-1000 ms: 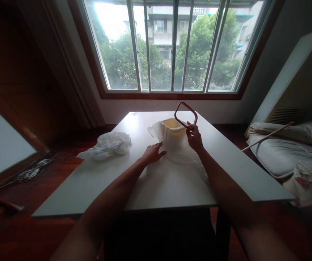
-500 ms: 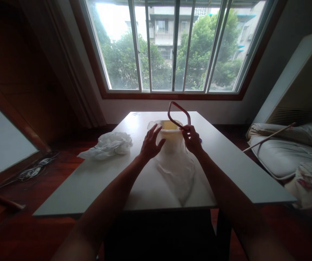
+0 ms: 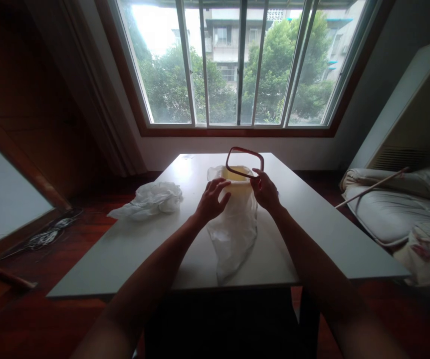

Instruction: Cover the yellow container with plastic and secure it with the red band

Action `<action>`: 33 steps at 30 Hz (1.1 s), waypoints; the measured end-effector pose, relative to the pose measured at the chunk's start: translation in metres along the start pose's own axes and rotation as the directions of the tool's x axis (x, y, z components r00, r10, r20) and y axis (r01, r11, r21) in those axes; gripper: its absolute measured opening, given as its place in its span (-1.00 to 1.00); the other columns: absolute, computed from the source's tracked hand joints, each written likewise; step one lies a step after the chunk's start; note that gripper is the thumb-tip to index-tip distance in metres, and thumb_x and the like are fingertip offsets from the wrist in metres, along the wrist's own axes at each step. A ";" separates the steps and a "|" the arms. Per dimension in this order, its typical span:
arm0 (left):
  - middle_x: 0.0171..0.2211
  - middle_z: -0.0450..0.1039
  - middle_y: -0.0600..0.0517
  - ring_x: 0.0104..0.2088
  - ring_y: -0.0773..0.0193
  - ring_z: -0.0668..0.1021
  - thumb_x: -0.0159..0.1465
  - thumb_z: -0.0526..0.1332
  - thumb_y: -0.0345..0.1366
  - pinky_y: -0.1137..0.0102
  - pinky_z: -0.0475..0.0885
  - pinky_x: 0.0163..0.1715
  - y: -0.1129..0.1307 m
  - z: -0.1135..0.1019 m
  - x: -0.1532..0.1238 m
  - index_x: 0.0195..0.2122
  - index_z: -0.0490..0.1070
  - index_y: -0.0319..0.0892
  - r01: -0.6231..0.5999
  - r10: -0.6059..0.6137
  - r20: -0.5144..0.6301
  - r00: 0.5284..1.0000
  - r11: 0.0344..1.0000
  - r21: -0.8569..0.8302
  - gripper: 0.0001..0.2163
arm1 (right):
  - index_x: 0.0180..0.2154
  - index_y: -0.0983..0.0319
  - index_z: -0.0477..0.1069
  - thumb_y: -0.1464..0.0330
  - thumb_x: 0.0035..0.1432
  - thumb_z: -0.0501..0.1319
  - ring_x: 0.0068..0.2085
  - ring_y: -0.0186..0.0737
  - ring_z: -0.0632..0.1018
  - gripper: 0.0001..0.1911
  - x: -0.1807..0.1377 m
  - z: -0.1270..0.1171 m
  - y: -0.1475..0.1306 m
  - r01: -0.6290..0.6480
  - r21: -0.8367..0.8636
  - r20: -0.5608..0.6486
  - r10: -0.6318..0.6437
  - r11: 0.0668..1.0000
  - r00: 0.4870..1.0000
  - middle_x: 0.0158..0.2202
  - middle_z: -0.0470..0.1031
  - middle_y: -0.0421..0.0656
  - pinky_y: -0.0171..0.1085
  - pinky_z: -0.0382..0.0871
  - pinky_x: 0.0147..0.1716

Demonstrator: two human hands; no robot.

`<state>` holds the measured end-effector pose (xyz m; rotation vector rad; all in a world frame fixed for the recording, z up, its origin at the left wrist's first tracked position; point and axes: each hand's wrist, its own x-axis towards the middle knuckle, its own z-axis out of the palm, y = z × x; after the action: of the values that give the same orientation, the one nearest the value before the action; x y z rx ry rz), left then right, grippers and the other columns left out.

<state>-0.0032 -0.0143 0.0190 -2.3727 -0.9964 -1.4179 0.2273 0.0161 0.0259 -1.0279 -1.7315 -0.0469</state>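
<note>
A yellowish container (image 3: 236, 173) stands on the white table, with a thin translucent plastic bag (image 3: 233, 229) draped over its rim and trailing toward me. My right hand (image 3: 265, 190) grips a dark reddish rounded-square ring (image 3: 245, 148) by its near right corner. The ring hangs tilted just above the container's mouth. At the left of the rim, my left hand (image 3: 212, 200) has its fingers apart and holds nothing; its fingertips are at the bag's edge, though contact is hard to tell.
A crumpled heap of white plastic bags (image 3: 151, 199) lies on the left of the table (image 3: 320, 239). Beyond the far edge is a window (image 3: 237, 75). A padded seat (image 3: 398, 204) with a stick (image 3: 372, 188) across it stands to the right, and cables (image 3: 46, 234) lie on the left floor.
The ring has come down and turned flatter over the container. My left hand has shifted slightly right and nearer me, and the trailing bag has swung to the left.
</note>
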 end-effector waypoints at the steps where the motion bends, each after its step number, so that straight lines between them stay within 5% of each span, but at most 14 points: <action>1: 0.08 0.38 -0.14 0.12 0.08 0.43 0.36 0.17 -0.28 0.08 0.44 0.11 0.002 -0.001 0.001 0.13 0.35 -0.12 -0.016 0.016 -0.008 1.000 1.000 -0.002 -0.69 | 0.18 0.16 0.30 0.16 0.39 0.03 -0.27 -0.14 0.57 -0.58 0.000 0.000 0.000 0.014 -0.010 0.013 -0.014 1.000 1.000 -0.03 0.52 0.00 -0.18 0.47 -0.33; 10: -0.09 0.47 -0.07 -0.02 0.11 0.49 0.34 0.19 -0.28 0.11 0.48 0.01 0.010 -0.007 0.004 -0.05 0.44 -0.10 -0.019 0.018 -0.014 1.000 0.999 -0.033 -0.82 | 0.04 0.15 0.42 0.11 0.35 0.09 -0.35 -0.23 0.53 -0.64 0.000 -0.006 0.000 0.065 0.028 0.094 -0.068 0.997 0.993 -0.10 0.46 -0.05 -0.22 0.48 -0.38; 21: -0.14 0.46 -0.05 -0.18 0.25 0.55 0.36 0.18 -0.24 0.29 0.53 -0.18 0.006 -0.015 0.006 -0.13 0.40 -0.12 0.027 -0.048 -0.121 0.992 0.984 -0.176 -0.88 | -0.15 0.18 0.42 0.05 0.31 0.15 -0.38 -0.23 0.49 -0.66 0.003 -0.011 -0.001 0.127 0.035 0.016 -0.128 0.991 0.992 -0.26 0.48 -0.11 -0.21 0.43 -0.37; 27: 0.16 0.33 -0.17 0.18 0.06 0.41 0.36 0.19 -0.13 0.13 0.50 -0.01 0.000 -0.012 0.005 0.12 0.30 -0.10 0.107 -0.119 -0.195 0.974 0.992 -0.068 -0.65 | -0.05 0.17 0.41 0.09 0.37 0.08 -0.30 -0.20 0.54 -0.67 0.002 -0.012 -0.006 0.163 0.073 0.066 -0.168 0.984 0.984 -0.17 0.49 -0.09 -0.22 0.45 -0.34; 33: 0.19 0.34 -0.16 0.22 0.07 0.39 0.38 0.15 -0.14 0.06 0.40 0.15 -0.005 -0.008 0.003 0.20 0.25 -0.09 0.114 -0.124 -0.117 0.985 0.989 -0.090 -0.61 | -0.03 0.14 0.44 0.10 0.40 0.03 -0.23 -0.17 0.54 -0.65 0.002 -0.009 0.002 0.146 0.122 0.116 -0.160 0.982 0.980 -0.16 0.43 -0.07 -0.20 0.48 -0.31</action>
<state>-0.0111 -0.0131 0.0250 -2.2838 -1.0832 -1.6567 0.2352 0.0145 0.0305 -0.8278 -1.9034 0.0186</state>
